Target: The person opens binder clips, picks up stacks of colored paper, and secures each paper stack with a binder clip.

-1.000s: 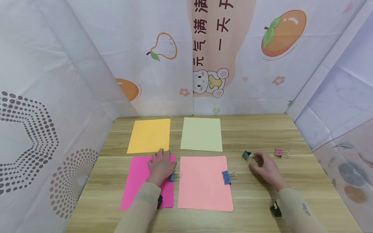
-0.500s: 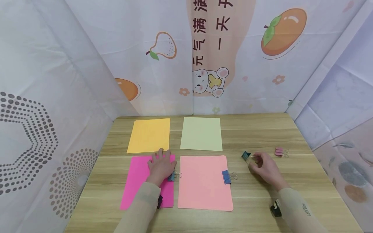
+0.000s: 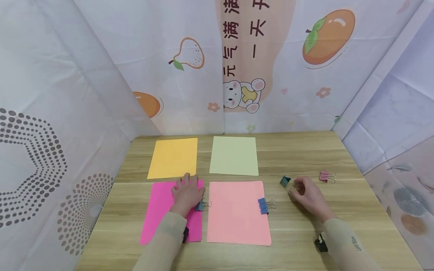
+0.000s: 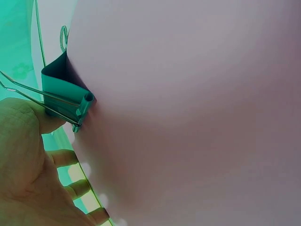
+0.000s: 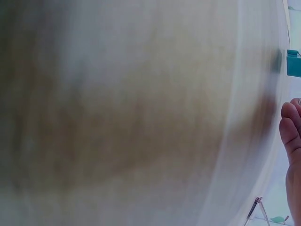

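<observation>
My left hand (image 3: 187,195) rests on a magenta sheet of paper (image 3: 159,203) with its fingers spread. A blue-green binder clip (image 3: 199,206) grips that sheet's right edge beside the hand; in the left wrist view the thumb lies against this clip (image 4: 56,88). My right hand (image 3: 309,196) pinches the wire handle of a dark teal binder clip (image 3: 285,181) just above the table. The right wrist view catches only part of the teal clip (image 5: 294,67) and the curled fingers at its right edge. Beside the magenta sheet lies a pink sheet (image 3: 237,212) with a blue binder clip (image 3: 263,206) on its right edge.
Behind these lie a yellow-orange sheet (image 3: 173,158) and a pale green sheet (image 3: 234,156). A small pink binder clip (image 3: 324,176) is to the right of my right hand. Black wrist gear (image 3: 321,242) sits by the right sleeve. A printed curtain (image 3: 190,94) closes the back of the table.
The teal clip in my right hand has shifted very slightly to the left. Both hands are otherwise in the same places.
</observation>
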`<state>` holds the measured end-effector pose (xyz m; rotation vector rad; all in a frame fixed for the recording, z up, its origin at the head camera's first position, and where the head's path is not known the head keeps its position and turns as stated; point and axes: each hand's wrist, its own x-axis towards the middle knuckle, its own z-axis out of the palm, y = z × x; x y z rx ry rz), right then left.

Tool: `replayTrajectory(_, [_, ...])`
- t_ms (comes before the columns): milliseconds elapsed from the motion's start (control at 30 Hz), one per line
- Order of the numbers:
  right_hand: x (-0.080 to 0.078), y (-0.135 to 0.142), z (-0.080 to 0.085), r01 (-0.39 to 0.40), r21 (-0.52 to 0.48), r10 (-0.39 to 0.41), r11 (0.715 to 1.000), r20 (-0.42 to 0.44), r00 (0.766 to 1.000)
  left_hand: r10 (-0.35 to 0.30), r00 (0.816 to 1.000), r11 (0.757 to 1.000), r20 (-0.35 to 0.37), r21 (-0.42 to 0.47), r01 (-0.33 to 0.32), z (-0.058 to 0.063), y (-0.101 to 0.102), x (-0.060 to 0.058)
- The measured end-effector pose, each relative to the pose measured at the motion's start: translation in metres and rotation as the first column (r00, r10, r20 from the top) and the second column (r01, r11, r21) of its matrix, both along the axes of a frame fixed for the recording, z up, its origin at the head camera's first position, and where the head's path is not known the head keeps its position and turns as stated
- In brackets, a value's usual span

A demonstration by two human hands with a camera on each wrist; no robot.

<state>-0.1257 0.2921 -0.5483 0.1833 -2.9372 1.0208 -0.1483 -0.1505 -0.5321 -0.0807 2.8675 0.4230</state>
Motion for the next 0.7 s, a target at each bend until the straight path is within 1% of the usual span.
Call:
replayTrajectory(200, [0.0009,-0.0004,-0.0011,-0.003,0.006,0.003,1.000,-0.042,0.999,0.002,1.000,1.000,0.000,0.000,-0.002,-0.0002,-0.0008,0.0000])
replayTrajectory(467, [0.0003,-0.0014,-0.0036,-0.016,0.028,0.019,0.999,-0.121,0.992,0.007,1.000,1.000,0.000,0.008,-0.007,0.0011,-0.0009,-0.0009])
replayTrajectory(533, [0.0001,-0.0016,-0.0032,-0.016,0.031,0.020,0.999,-0.127,0.992,0.016,1.000,1.000,-0.002,0.017,-0.016,0.0015,-0.0013,-0.0016])
replayTrajectory(700, [0.0000,-0.0028,0.0007,-0.019,0.034,0.023,0.999,-0.104,0.994,0.032,0.999,0.999,-0.001,0.043,-0.032,0.0031,-0.0023,-0.0024])
